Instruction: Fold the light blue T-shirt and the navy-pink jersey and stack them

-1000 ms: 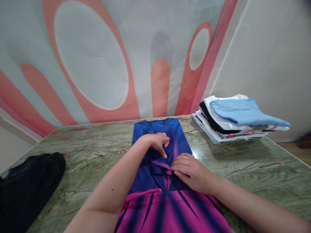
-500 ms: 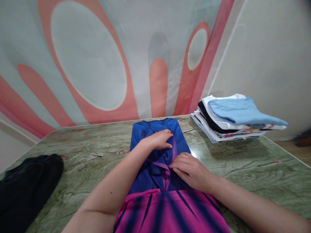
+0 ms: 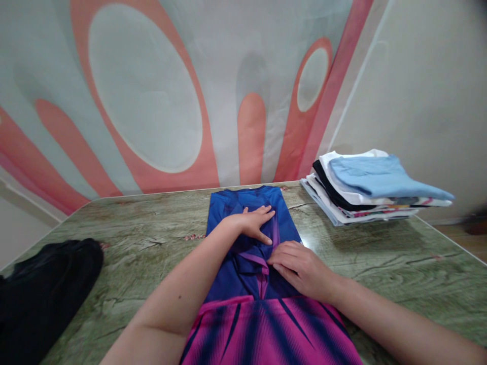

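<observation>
A blue and magenta sports shirt (image 3: 276, 329) lies on the table in front of me, its sides folded inward. Its far part is plain blue, and the near part is magenta with dark stripes. My left hand (image 3: 255, 224) rests on the blue part with fingers spread, its forearm crossing the shirt's left side. Nearer to me, on the right side, my right hand (image 3: 299, 264) has its fingers together and curled down, gripping the fabric beside a purple strip (image 3: 262, 263). Its fingertips are partly hidden. Loose creases run through the middle of the shirt.
A stack of folded clothes (image 3: 375, 185), light blue on top, sits at the table's right rear. Black clothing (image 3: 49, 289) lies at the left. The wood-patterned table (image 3: 152, 233) meets a patterned backdrop (image 3: 224, 101) at its far edge.
My left hand has flattened and spread its fingers on the shirt, where they were more bent before. My right hand stays in place on the fabric. The view has shifted slightly.
</observation>
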The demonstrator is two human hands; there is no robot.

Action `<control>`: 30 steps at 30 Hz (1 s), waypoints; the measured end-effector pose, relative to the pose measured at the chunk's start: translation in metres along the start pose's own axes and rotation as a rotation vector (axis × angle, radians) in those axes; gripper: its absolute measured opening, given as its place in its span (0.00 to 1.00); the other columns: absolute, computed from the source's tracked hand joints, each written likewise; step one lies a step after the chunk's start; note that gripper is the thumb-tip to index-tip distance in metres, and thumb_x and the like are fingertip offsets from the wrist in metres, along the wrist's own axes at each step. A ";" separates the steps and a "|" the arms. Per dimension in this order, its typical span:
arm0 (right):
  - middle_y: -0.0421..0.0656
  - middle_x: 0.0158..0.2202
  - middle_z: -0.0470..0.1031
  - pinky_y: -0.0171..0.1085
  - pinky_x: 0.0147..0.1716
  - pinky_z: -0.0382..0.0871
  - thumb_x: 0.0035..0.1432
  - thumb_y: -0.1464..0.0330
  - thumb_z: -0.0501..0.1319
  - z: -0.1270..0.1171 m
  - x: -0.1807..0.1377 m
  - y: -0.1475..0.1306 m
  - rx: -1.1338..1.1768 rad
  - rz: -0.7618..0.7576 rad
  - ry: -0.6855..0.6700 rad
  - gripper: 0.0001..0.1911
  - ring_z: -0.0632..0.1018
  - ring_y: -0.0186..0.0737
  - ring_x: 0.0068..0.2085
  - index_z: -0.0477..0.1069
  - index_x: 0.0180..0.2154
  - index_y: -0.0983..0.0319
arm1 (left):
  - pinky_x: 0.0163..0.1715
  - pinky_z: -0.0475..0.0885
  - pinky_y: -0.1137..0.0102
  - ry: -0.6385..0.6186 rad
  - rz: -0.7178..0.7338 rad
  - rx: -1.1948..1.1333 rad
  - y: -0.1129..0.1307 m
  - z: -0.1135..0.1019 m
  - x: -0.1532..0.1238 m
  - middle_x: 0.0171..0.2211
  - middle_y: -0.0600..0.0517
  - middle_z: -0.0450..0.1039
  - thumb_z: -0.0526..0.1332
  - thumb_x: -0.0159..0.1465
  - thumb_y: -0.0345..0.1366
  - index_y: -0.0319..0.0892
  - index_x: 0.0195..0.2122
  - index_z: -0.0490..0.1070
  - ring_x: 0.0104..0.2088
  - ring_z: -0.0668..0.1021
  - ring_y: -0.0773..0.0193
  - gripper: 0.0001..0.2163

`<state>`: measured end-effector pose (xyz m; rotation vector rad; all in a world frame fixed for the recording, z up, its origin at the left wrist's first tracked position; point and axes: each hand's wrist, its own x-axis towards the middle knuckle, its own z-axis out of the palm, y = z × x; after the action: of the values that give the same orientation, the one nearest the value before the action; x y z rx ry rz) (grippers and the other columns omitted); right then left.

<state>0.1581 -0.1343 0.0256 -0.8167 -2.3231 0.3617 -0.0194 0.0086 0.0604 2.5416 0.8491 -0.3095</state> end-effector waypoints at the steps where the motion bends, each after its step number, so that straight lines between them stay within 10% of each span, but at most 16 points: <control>1: 0.45 0.38 0.77 0.40 0.44 0.69 0.66 0.71 0.52 0.000 0.000 0.000 0.000 -0.001 0.001 0.10 0.76 0.38 0.42 0.71 0.42 0.60 | 0.58 0.41 0.37 -0.002 -0.001 -0.003 0.000 0.000 0.000 0.69 0.40 0.32 0.64 0.54 0.54 0.48 0.68 0.41 0.68 0.42 0.43 0.46; 19: 0.44 0.38 0.77 0.41 0.43 0.67 0.66 0.72 0.52 -0.002 0.000 0.000 -0.003 0.006 -0.035 0.10 0.75 0.39 0.42 0.72 0.42 0.61 | 0.63 0.46 0.50 0.399 -0.081 0.090 -0.021 0.022 0.026 0.68 0.44 0.45 0.47 0.67 0.55 0.45 0.66 0.52 0.67 0.50 0.51 0.30; 25: 0.44 0.38 0.77 0.40 0.43 0.66 0.66 0.72 0.53 -0.002 -0.002 0.000 0.010 0.006 -0.038 0.09 0.74 0.39 0.42 0.72 0.42 0.61 | 0.50 0.67 0.66 0.777 -0.354 0.064 -0.082 -0.018 -0.009 0.46 0.47 0.75 0.54 0.65 0.35 0.42 0.47 0.74 0.48 0.75 0.58 0.12; 30: 0.44 0.39 0.77 0.40 0.43 0.66 0.65 0.72 0.53 0.000 -0.002 0.001 0.025 0.029 -0.030 0.09 0.74 0.39 0.42 0.71 0.42 0.61 | 0.50 0.67 0.67 0.781 -0.445 0.131 -0.128 -0.010 -0.023 0.44 0.49 0.75 0.57 0.63 0.31 0.43 0.43 0.76 0.46 0.74 0.59 0.10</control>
<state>0.1598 -0.1344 0.0245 -0.8383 -2.3316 0.4172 -0.1152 0.0926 0.0339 2.5637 1.7260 0.5643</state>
